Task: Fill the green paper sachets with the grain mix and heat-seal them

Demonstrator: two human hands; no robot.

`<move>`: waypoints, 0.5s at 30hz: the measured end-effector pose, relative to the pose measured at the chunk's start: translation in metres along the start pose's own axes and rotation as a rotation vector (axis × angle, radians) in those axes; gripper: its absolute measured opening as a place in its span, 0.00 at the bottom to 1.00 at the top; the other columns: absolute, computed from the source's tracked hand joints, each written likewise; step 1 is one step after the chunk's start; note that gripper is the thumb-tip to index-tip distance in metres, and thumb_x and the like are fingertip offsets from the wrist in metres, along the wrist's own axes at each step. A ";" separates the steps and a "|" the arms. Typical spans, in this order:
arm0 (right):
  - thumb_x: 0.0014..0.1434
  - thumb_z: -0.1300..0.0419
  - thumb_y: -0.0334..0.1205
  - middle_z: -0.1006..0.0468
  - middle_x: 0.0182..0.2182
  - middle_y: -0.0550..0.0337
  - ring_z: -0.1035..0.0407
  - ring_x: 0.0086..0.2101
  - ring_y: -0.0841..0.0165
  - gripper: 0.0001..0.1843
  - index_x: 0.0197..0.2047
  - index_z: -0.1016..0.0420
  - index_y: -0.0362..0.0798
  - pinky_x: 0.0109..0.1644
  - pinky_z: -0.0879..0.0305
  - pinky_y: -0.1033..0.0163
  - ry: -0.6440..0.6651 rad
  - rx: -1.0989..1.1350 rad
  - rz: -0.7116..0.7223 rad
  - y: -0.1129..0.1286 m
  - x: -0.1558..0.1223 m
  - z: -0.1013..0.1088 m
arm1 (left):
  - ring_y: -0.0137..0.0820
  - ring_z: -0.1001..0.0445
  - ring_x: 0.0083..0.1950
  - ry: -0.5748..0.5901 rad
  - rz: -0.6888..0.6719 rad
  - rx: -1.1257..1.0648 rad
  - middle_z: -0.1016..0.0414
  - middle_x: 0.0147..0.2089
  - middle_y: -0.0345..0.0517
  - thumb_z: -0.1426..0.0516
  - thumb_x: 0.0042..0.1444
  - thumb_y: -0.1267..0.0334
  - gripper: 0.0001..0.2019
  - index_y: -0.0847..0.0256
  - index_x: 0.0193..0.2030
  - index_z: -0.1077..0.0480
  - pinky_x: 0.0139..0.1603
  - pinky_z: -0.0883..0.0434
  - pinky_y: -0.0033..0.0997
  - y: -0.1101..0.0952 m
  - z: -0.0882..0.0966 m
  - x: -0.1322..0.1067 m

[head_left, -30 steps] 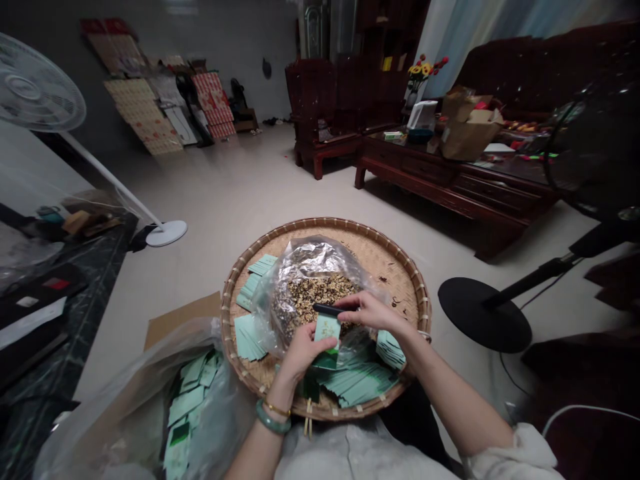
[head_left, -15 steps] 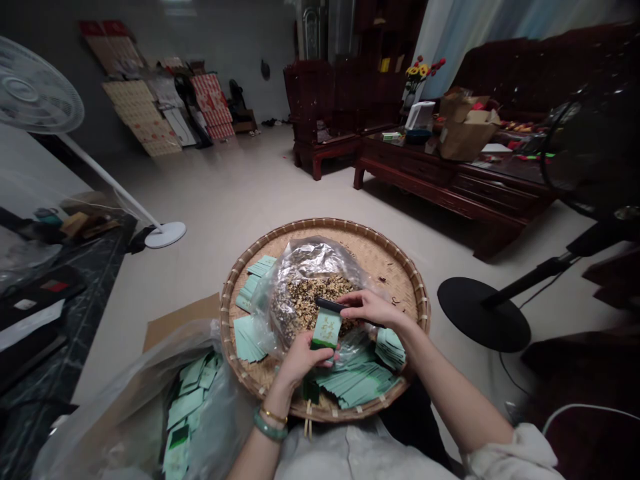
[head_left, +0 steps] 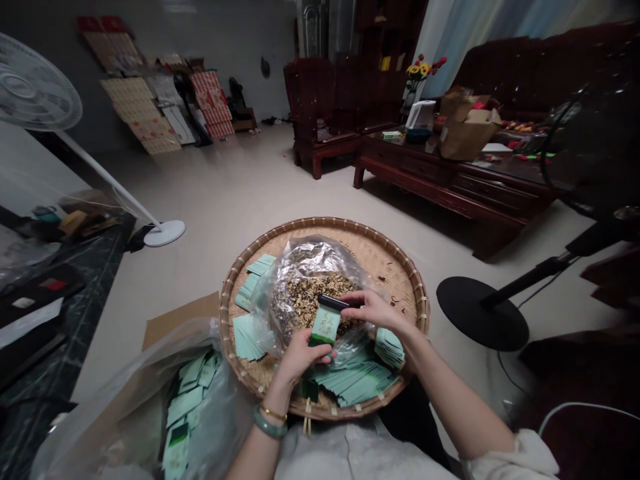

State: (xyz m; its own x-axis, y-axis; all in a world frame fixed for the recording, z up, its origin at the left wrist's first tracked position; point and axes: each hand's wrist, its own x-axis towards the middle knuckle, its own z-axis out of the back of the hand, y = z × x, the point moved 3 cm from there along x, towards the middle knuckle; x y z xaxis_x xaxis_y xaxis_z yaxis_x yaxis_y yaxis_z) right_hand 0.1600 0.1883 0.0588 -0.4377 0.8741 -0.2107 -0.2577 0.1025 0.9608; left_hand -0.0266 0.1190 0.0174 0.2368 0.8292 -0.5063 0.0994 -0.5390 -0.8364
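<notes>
Above the round woven bamboo tray (head_left: 421,270), my left hand (head_left: 301,357) pinches the lower end of a pale green packet (head_left: 326,325) with printed characters. My right hand (head_left: 369,310) grips a slim black bar-shaped tool (head_left: 333,303), which lies across the packet's top edge; its exact kind is unclear. Beneath them, an open clear plastic bag (head_left: 320,249) holds a loose dried mix (head_left: 305,293) of dark and yellowish bits. More green packets are fanned out near me (head_left: 357,383), stacked at the right (head_left: 390,348) and set in piles along the left (head_left: 247,339).
At lower left, a large clear plastic bag (head_left: 120,387) contains many green packets (head_left: 183,408), beside a cardboard piece (head_left: 183,317). A white fan (head_left: 165,233) stands left, a black fan (head_left: 483,313) right. Beyond is a dark wooden table (head_left: 440,177) bearing a paper bag (head_left: 467,133).
The black tool has shifted slightly right and tilted more along the packet's top edge. The packet has moved slightly left and leans a bit more; both hands keep their grip.
</notes>
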 end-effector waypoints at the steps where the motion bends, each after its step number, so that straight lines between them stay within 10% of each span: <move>1: 0.45 0.33 0.44 0.20 0.39 0.55 0.28 0.36 0.64 0.23 0.46 0.23 0.44 0.39 0.34 0.63 -0.003 -0.019 -0.003 0.000 0.001 -0.001 | 0.31 0.24 0.28 0.014 -0.012 0.016 0.22 0.29 0.47 0.31 0.33 0.65 0.15 0.66 0.30 0.26 0.27 0.29 0.26 -0.001 -0.001 0.000; 8: 0.46 0.34 0.44 0.19 0.37 0.55 0.27 0.35 0.63 0.23 0.45 0.22 0.43 0.40 0.34 0.62 0.048 -0.033 0.033 -0.001 0.003 -0.009 | 0.32 0.24 0.36 -0.120 -0.250 -0.106 0.21 0.40 0.50 0.34 0.40 0.55 0.23 0.64 0.44 0.26 0.35 0.30 0.26 -0.028 0.004 0.007; 15: 0.46 0.34 0.47 0.19 0.37 0.57 0.28 0.35 0.63 0.22 0.43 0.21 0.44 0.40 0.34 0.62 0.092 -0.015 0.064 0.003 0.002 -0.018 | 0.28 0.27 0.27 -0.142 -0.303 -0.185 0.22 0.29 0.45 0.35 0.42 0.54 0.20 0.66 0.39 0.25 0.28 0.32 0.25 -0.034 0.001 0.024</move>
State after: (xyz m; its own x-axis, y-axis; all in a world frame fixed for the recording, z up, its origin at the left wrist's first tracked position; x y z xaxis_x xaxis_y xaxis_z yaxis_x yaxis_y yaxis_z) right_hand 0.1435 0.1817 0.0579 -0.5310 0.8310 -0.1654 -0.2390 0.0404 0.9702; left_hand -0.0248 0.1578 0.0336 0.0350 0.9603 -0.2767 0.3203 -0.2731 -0.9071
